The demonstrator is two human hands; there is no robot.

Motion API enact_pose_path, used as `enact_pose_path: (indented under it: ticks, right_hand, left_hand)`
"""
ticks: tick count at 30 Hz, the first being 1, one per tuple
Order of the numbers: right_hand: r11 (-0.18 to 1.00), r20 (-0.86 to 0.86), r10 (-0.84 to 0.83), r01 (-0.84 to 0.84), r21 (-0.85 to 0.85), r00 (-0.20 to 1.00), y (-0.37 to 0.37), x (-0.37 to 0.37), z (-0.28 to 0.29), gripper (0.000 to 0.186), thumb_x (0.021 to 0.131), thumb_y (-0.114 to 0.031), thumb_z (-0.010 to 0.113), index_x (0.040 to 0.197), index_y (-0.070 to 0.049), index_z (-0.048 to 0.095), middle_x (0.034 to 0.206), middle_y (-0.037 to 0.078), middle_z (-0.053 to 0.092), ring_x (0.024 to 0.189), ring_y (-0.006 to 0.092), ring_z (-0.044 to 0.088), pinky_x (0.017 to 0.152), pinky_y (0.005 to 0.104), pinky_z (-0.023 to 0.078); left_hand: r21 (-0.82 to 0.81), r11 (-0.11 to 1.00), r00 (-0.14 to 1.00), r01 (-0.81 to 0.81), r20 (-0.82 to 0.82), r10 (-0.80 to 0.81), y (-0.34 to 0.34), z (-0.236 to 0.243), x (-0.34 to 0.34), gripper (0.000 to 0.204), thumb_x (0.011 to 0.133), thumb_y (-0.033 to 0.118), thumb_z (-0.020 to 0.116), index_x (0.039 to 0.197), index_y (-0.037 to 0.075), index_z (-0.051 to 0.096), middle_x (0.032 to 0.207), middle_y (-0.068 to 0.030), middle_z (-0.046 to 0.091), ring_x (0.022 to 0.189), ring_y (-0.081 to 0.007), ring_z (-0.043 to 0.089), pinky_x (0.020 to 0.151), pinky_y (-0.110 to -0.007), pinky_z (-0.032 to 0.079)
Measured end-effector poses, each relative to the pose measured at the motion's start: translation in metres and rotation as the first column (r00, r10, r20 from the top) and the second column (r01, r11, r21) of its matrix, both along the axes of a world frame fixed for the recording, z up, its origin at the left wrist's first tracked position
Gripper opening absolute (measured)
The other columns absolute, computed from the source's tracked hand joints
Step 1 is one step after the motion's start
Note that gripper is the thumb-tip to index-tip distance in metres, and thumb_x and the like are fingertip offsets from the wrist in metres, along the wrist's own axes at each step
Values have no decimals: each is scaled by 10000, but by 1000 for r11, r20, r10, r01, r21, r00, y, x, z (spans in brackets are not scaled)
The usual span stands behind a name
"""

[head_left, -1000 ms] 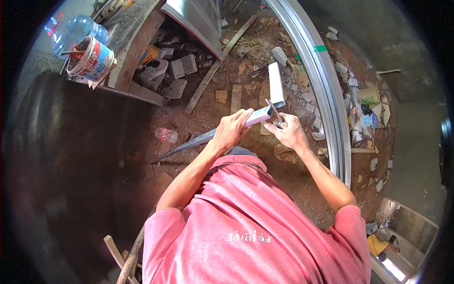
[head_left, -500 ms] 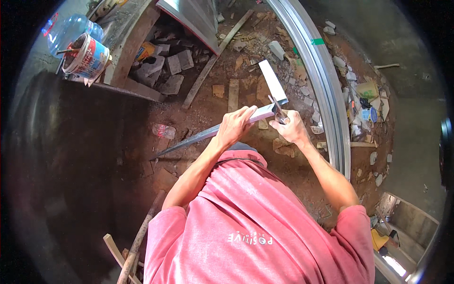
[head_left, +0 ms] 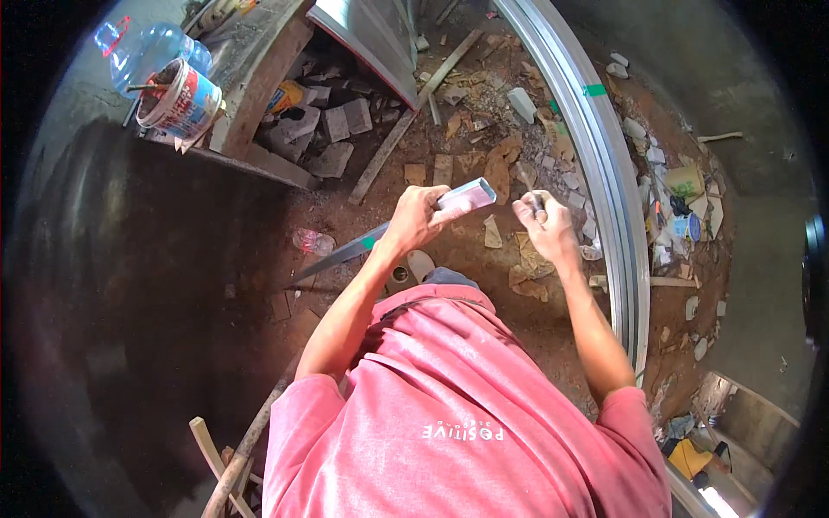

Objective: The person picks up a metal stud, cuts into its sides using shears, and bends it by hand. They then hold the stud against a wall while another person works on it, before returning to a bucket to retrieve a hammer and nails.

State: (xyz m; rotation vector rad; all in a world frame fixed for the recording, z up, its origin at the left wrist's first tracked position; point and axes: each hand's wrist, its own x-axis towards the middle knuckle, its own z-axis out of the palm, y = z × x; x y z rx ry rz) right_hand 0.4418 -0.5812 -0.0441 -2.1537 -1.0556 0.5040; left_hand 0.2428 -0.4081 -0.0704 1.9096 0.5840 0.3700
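Note:
My left hand [head_left: 414, 220] is closed around a long metal channel [head_left: 345, 252] near its upper end. The channel slants down to the lower left, with a green band below my wrist. Its cut end [head_left: 485, 192] faces right, and the hollow inside shows. Just right of that end, apart from it, my right hand [head_left: 553, 231] grips a pair of tin snips [head_left: 537, 205]. The dark handle is partly hidden by my fingers, and the blades are smeared by motion.
Long metal channels [head_left: 596, 138], bundled with green tape, curve down on the right. Rubble and a blue tub [head_left: 687, 227] lie beyond them. At the upper left, a bucket [head_left: 180, 102] and a clear water jug [head_left: 155, 56] stand on a ledge. A plastic bottle [head_left: 313, 242] lies on the floor.
The bent end piece has come off the channel and is no longer in sight. The tin snips, between the two parts before, have moved right, away from the channel. My left hand keeps its hold.

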Motion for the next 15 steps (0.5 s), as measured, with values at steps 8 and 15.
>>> enact_pose_path:
  ticks: [8,15]
  right_hand:
    - [978,164,208,-204,-42,964,10,-35,29,351,893,-333,677,966,7,633,891,205,647,817,407,634,730,456,501]
    - [983,255,186,-180,-47,949,4,-43,23,301,887,-282,680,935,3,599,881,200,623,816,417,625,720,475,498]
  left_hand:
    - [47,998,999,-39,33,38,-5,-1,-7,532,855,509,720,751,-8,651,564,-152,518,512,-204,516,530,-370,429]
    - [90,995,998,-51,48,47,-15,-4,-10,541,840,516,732,725,-3,633,562,-154,493,499,-244,482,517,-384,405]
